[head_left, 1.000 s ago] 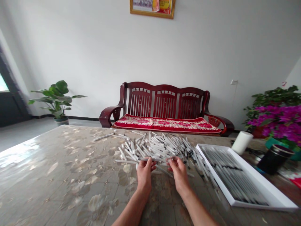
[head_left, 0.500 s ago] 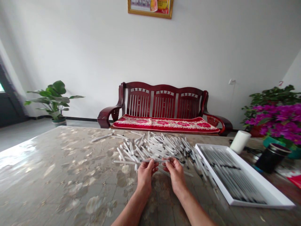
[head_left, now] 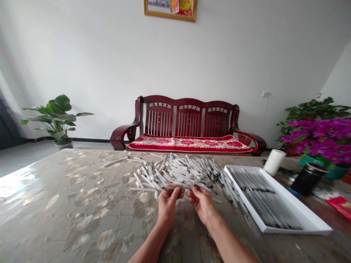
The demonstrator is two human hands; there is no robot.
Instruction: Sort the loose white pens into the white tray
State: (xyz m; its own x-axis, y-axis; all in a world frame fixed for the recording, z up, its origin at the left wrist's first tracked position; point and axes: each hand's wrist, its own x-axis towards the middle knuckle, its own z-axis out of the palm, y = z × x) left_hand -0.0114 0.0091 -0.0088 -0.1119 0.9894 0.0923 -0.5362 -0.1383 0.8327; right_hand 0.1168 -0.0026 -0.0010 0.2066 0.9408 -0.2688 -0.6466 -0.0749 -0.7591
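My left hand (head_left: 168, 202) and my right hand (head_left: 201, 202) are close together over the table, both pinching one thin white pen (head_left: 178, 187) held level between them. Just beyond the fingers lies a wide heap of loose white pens and caps (head_left: 178, 171). To the right sits a white tray (head_left: 298, 215) filled with pens laid side by side.
The marbled table top (head_left: 68, 197) stretches to the left. A white cup (head_left: 274, 162), a black jar (head_left: 307, 179) and purple flowers (head_left: 323, 138) stand at the right. A red wooden bench (head_left: 189, 128) and a potted plant (head_left: 57, 117) stand against the far wall.
My hands have drawn closer together on the pen and lifted slightly toward me. The view has shifted a little to the right.
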